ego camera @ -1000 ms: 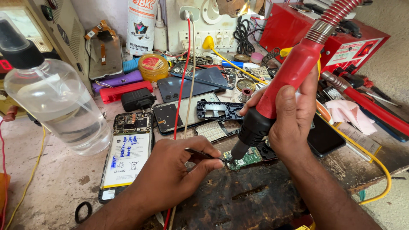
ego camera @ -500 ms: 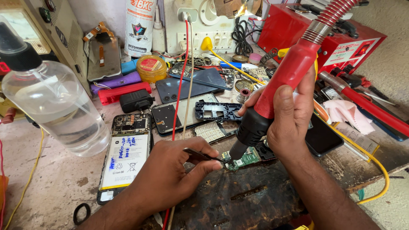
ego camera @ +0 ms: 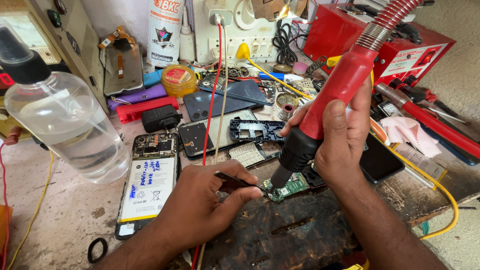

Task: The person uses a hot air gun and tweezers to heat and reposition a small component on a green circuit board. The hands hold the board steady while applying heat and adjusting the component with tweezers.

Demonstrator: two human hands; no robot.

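Note:
My right hand [ego camera: 345, 135] grips a red hot-air wand [ego camera: 340, 95] with a black nozzle, tilted down so its tip hangs just over a small green circuit board [ego camera: 289, 187]. That board lies on a dark scorched work block [ego camera: 280, 230]. My left hand [ego camera: 200, 205] pinches black tweezers [ego camera: 235, 181], their points touching the board's left end. An opened phone [ego camera: 147, 182] with a white battery lies flat just left of my left hand.
A clear plastic bottle [ego camera: 65, 125] with a black cap stands at the left. Phone backs, frames and a black charger [ego camera: 160, 119] litter the bench behind. A red station box [ego camera: 395, 45] sits at the back right, a yellow cable [ego camera: 440, 185] beside it.
Both hands hold nearly still; the wand and tweezers stay over the green board, with only a slight shift of the view.

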